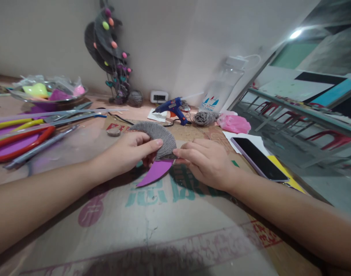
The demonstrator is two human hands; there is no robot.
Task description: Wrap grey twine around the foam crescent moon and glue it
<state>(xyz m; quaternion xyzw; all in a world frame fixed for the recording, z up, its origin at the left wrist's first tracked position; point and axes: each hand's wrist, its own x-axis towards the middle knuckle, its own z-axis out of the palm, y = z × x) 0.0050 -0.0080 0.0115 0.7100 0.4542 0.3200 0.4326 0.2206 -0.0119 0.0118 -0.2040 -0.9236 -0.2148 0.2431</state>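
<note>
A purple crescent [155, 173], wrapped over most of its length in grey yarn [160, 134], is held just above the cardboard. Its lower tip is bare purple and points down to the left. My left hand [137, 149] grips the wrapped part, thumb on top and fingers curled beneath. At the edge where the wrapping ends, my right hand [204, 161] pinches with thumb and forefinger, seemingly at the yarn; the strand itself is too fine to make out. Behind the crescent lie a loose grey yarn bundle [205, 118] and a blue glue gun [173, 109].
Flattened cardboard [152, 230] covers the tabletop. Red-handled scissors [25, 143] and a pen [43, 147] lie left, before a bowl [48, 97] of colourful bits. A phone [258, 159] lies right. A water bottle [223, 86], small clock [159, 96] and decorated grey moon [106, 50] are along the wall.
</note>
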